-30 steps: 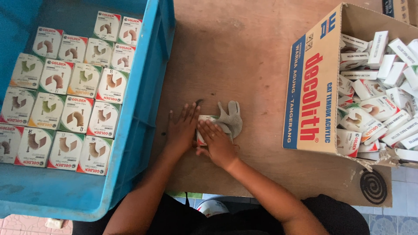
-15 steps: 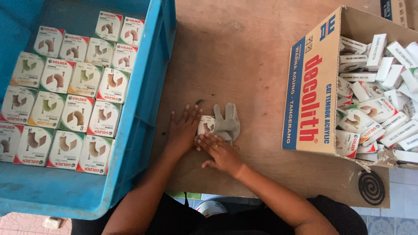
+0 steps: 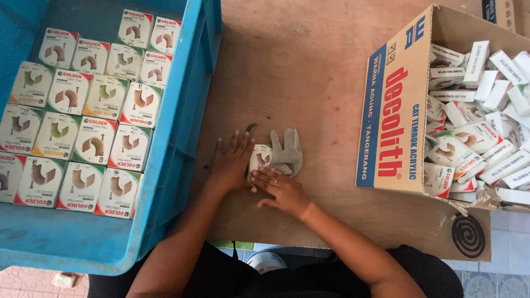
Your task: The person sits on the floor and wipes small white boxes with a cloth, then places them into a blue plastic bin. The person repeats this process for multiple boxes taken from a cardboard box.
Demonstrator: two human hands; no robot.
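Head view, left hand [image 3: 232,163] flat, right hand [image 3: 282,189] pressing small box [image 3: 261,157], blue crate [image 3: 182,138] left, cardboard carton [image 3: 397,121] right.

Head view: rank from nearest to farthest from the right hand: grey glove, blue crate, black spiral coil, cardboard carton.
From the right hand:
1. grey glove, just beyond the fingers, on the small box.
2. blue crate, to the left, and cardboard carton, to the right: too close to call.
3. black spiral coil, far right at the table's near edge.
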